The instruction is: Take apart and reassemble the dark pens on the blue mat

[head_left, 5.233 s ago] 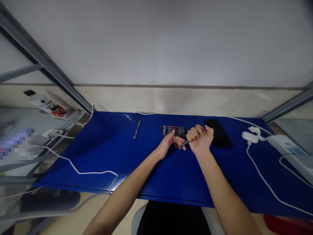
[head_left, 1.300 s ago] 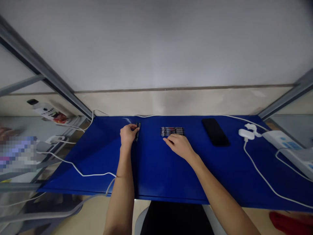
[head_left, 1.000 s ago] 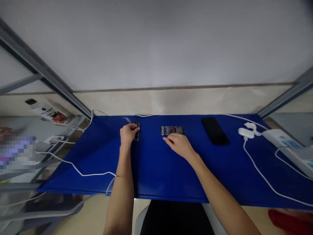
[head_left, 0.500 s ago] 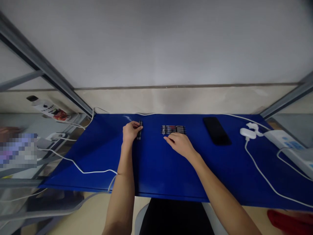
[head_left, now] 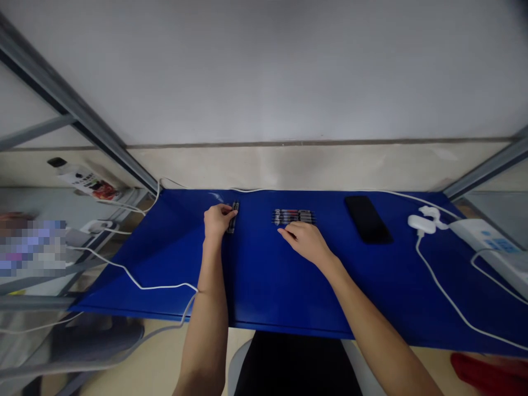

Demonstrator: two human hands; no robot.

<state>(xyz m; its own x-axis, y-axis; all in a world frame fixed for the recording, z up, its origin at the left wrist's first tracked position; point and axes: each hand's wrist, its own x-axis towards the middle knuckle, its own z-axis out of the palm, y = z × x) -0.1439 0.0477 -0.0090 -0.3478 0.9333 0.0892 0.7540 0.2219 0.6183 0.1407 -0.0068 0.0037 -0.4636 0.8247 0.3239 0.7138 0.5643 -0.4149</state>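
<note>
My left hand (head_left: 216, 221) pinches black pens (head_left: 231, 221) between thumb and fingers. They stand nearly lengthwise to me on the blue tabletop, tilted slightly; their exact number is hard to make out. To the right, several pens (head_left: 291, 216) lie side by side in a crosswise stack, mostly dark with clear barrels and one reddish part. Just in front of this stack, and seeming to touch its near edge, rests my right hand (head_left: 305, 238). Its fingers are curled under and the thumb points left; whatever is inside the curl is hidden.
A black phone (head_left: 368, 219) lies right of the pens. Beyond it are a white earbud case (head_left: 421, 224) on a cable and a white power strip (head_left: 487, 239). A white cable (head_left: 160, 286) crosses the left side of the blue tabletop (head_left: 268, 297). At far left stands a bottle (head_left: 88, 181).
My left hand has shifted slightly left, and the pens in it have moved along and tilted a little. My right hand stays beside the stack. The view has shifted slightly.
</note>
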